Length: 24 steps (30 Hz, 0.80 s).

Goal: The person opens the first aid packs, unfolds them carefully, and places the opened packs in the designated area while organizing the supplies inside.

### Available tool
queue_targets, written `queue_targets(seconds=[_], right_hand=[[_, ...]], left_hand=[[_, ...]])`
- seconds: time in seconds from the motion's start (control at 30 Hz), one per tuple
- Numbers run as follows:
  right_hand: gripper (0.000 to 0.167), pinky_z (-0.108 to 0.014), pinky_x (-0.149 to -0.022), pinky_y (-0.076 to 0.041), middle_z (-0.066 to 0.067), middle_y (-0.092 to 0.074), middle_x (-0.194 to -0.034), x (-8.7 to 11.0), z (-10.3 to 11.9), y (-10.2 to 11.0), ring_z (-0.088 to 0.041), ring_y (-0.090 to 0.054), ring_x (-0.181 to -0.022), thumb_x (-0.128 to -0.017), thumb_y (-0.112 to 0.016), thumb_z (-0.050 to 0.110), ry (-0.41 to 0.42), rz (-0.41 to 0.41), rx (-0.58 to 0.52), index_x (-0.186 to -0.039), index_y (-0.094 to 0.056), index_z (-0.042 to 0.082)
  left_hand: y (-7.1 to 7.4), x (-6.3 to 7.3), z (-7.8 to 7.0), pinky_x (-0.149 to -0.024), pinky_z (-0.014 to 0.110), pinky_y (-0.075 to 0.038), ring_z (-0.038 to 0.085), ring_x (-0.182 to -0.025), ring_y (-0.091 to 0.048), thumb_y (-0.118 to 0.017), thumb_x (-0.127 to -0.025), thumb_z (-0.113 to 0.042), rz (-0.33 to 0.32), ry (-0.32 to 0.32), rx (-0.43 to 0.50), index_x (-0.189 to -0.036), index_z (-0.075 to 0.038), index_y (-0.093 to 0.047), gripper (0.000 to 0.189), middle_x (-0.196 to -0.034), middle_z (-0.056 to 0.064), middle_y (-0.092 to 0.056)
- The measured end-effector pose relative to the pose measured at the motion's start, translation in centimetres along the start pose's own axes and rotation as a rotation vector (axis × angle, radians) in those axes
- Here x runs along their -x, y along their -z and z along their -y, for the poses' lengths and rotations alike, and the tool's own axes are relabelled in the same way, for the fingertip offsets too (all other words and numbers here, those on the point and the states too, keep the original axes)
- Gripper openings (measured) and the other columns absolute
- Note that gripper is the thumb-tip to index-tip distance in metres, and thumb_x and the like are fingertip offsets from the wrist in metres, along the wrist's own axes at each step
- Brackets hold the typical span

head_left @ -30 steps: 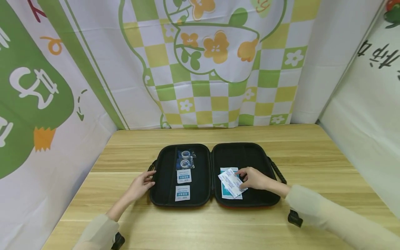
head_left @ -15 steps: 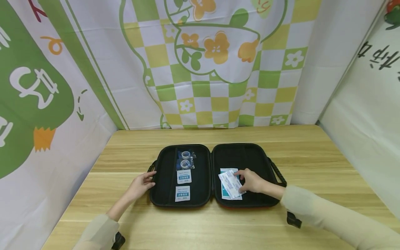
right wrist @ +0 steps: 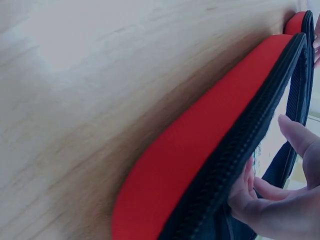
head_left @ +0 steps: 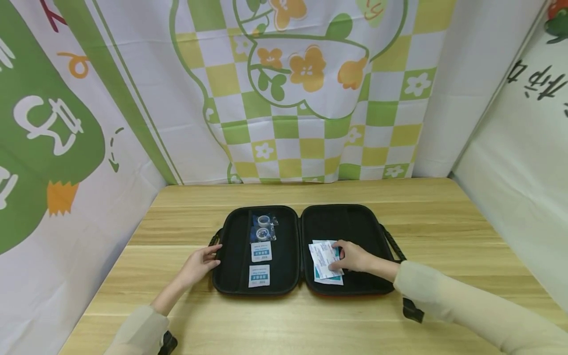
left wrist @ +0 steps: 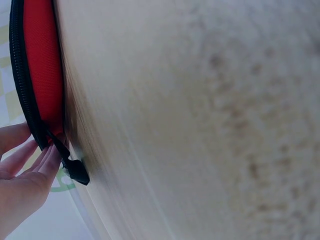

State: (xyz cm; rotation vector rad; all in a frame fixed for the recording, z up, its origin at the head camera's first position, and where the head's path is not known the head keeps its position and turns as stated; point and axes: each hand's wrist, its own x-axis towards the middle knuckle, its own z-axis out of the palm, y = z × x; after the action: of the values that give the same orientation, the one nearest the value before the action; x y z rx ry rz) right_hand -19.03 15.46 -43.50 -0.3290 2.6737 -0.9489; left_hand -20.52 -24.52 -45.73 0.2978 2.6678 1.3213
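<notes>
A black-lined case with a red outer shell lies unfolded on the wooden table. My left hand holds its left outer edge; the left wrist view shows the fingers at the rim beside a black zipper pull. In the case's right half, my right hand pinches a white packet with blue print between thumb and fingers. Beneath that packet lies a larger teal-and-white packet, mostly covered. The right wrist view shows the thumb and fingers inside the red wall, with the packets largely hidden by the rim.
The left half holds two rolls of white tape in clear-and-blue wrappers and two small white-and-blue sachets. A black strap handle stands off the right side. Printed cloth hangs behind the table.
My right hand has shifted left and slightly toward me, sliding the white packet so that it lies more squarely over the teal one. The left hand stays on the case edge.
</notes>
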Motion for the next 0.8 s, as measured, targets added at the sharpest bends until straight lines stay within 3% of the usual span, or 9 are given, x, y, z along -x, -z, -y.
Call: queue_targets(seconds=[0.1,0.23,0.33,0.6,0.8], right_hand=[[0.061,-0.025,-0.046,-0.043,-0.008,-0.049,-0.073,-0.12,0.34,-0.21,-0.013,-0.045,-0.054,-0.07,-0.074,0.016,-0.054,0.004,-0.02,-0.116,-0.043,-0.011],[0.064,-0.032,-0.061,-0.046,-0.015,-0.053,-0.09,-0.32,0.66,-0.65,-0.018,-0.049,-0.068,-0.065,-0.078,0.018,-0.096,-0.015,0.042,-0.111,-0.043,-0.008],[0.062,-0.035,-0.069,-0.044,-0.017,-0.054,-0.092,-0.37,0.81,-0.88,-0.021,-0.049,-0.074,-0.061,-0.08,0.017,-0.108,-0.045,0.082,-0.106,-0.045,-0.006],[0.051,-0.031,-0.063,-0.042,-0.011,-0.052,-0.082,-0.52,0.91,-0.89,-0.02,-0.047,-0.069,-0.059,-0.081,0.014,-0.12,-0.057,0.082,-0.094,-0.047,-0.003],[0.044,-0.025,-0.052,-0.04,-0.007,-0.049,-0.071,-0.34,0.96,-0.51,-0.015,-0.046,-0.059,-0.063,-0.077,0.006,-0.129,-0.051,0.008,-0.095,-0.05,-0.005]], left_hand=[[-0.01,0.1,-0.11,-0.082,0.039,-0.047,0.041,-0.107,-0.048,-0.055,-0.084,0.001,0.0,0.01,0.001,-0.125,0.005,-0.046,0.042,-0.124,0.032,-0.042],[-0.04,0.19,-0.2,-0.082,0.04,-0.047,0.041,-0.108,-0.048,-0.055,-0.084,0.001,0.0,0.018,0.004,-0.125,0.005,-0.046,0.042,-0.123,0.032,-0.042],[-0.07,0.23,-0.24,-0.081,0.04,-0.047,0.041,-0.108,-0.048,-0.055,-0.084,0.001,-0.003,0.018,0.008,-0.124,0.005,-0.046,0.041,-0.123,0.033,-0.043],[-0.02,0.28,-0.43,-0.08,0.04,-0.048,0.041,-0.107,-0.048,-0.054,-0.084,0.002,-0.005,0.008,0.002,-0.124,0.006,-0.046,0.041,-0.123,0.032,-0.043],[0.0,0.26,-0.35,-0.08,0.039,-0.048,0.041,-0.107,-0.049,-0.055,-0.084,0.002,-0.008,0.005,0.001,-0.124,0.005,-0.047,0.041,-0.123,0.032,-0.043]])
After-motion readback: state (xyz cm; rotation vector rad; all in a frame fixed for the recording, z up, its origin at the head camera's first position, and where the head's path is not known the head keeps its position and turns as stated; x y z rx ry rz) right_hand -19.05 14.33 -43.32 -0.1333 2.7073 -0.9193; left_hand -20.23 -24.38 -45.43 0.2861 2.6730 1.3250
